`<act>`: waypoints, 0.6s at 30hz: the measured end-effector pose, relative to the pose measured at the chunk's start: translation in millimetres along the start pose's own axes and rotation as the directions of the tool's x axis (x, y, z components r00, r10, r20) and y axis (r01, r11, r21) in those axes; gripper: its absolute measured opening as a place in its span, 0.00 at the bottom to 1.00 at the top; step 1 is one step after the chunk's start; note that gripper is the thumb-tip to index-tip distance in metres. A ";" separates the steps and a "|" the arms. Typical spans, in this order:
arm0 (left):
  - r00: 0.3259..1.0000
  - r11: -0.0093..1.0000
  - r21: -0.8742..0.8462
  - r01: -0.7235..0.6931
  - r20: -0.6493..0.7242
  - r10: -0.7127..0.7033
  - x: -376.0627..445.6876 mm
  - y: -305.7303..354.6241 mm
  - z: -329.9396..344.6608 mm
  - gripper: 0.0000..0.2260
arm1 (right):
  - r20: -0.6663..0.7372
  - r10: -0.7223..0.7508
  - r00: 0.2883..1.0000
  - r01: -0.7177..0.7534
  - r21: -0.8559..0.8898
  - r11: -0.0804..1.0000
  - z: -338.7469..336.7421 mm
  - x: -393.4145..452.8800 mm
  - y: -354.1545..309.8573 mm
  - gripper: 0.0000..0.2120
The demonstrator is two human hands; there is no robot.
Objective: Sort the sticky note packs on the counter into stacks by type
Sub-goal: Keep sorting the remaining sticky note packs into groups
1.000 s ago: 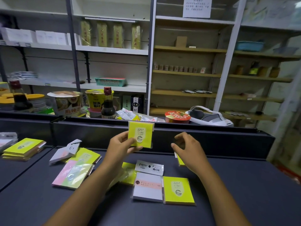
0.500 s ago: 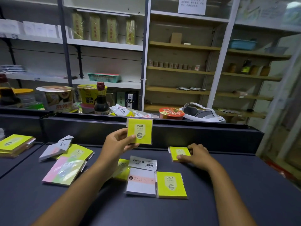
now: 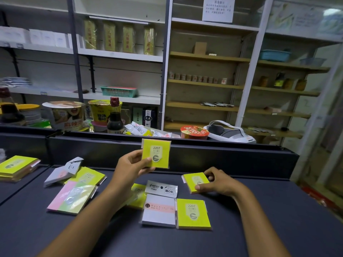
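1. My left hand (image 3: pixel 130 166) holds a yellow-green sticky note pack (image 3: pixel 156 155) upright above the counter (image 3: pixel 278 210), at 12 o'clock from the middle cluster. The thumb lies across its front face; the other fingers are curled behind it. The label reads "2207".
2. My right hand (image 3: pixel 219 182) rests on the counter and grips a second yellow pack (image 3: pixel 195 179) lying flat at 2 o'clock from the cluster. The thumb presses its near edge; the curled fingers sit at its far right edge.
3. The middle cluster holds a white pack with a pink band (image 3: pixel 159 210), a yellow "2207" pack (image 3: pixel 193 214) touching it at 3 o'clock, and a silver-labelled pack (image 3: pixel 161 188) at its 12 o'clock.
4. A further yellow pack (image 3: pixel 138 196) lies partly under my left forearm.
5. At 9 o'clock lie a pink-and-green pack (image 3: pixel 72 197), a yellow pack (image 3: pixel 89 176) behind it, and a tilted white pack (image 3: pixel 61 173) overlapping that one.
6. At the far 9 o'clock edge stands a stack of yellow packs (image 3: pixel 16 166).
7. Noodle cups (image 3: pixel 65 115) and a sauce bottle (image 3: pixel 115 119) stand behind the counter's raised back wall.
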State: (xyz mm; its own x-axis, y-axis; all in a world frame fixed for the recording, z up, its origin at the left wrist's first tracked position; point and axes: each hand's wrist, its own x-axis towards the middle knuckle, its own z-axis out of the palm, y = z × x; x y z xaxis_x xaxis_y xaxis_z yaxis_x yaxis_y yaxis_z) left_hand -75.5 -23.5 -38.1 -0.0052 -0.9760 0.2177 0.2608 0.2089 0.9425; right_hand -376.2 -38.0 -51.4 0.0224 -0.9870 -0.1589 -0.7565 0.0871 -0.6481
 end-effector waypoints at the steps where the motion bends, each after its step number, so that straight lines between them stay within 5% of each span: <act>1: 1.000 1.000 0.001 0.000 -0.003 0.000 0.1 -0.1 -0.3 0.11 | 0.013 -0.010 1.000 0.010 0.021 1.000 0.2 0.4 -0.3 0.33; 7: 1.000 1.000 -0.006 0.000 -0.022 0.000 0.2 -1.2 -2.3 0.10 | 0.041 -0.075 0.996 0.067 0.167 0.984 4.2 3.3 -6.0 0.34; 11: 0.999 1.000 0.002 -0.002 -0.037 0.002 0.3 -1.0 -3.6 0.10 | 0.136 -0.102 0.985 0.088 0.102 0.991 1.1 2.8 -6.2 0.39; 18: 0.999 1.000 -0.007 0.000 -0.051 0.000 1.2 -1.8 -5.0 0.10 | 0.189 -0.096 0.977 0.089 0.047 0.995 -2.6 3.4 -7.4 0.31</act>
State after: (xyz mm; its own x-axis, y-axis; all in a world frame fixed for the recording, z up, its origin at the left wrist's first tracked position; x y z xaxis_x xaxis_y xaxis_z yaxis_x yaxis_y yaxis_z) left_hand -71.2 -25.4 -40.8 0.0436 -0.9780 0.2042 0.2675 0.2084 0.9407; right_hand -372.2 -42.4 -45.3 0.2180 -0.9476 -0.2336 -0.7198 0.0055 -0.6941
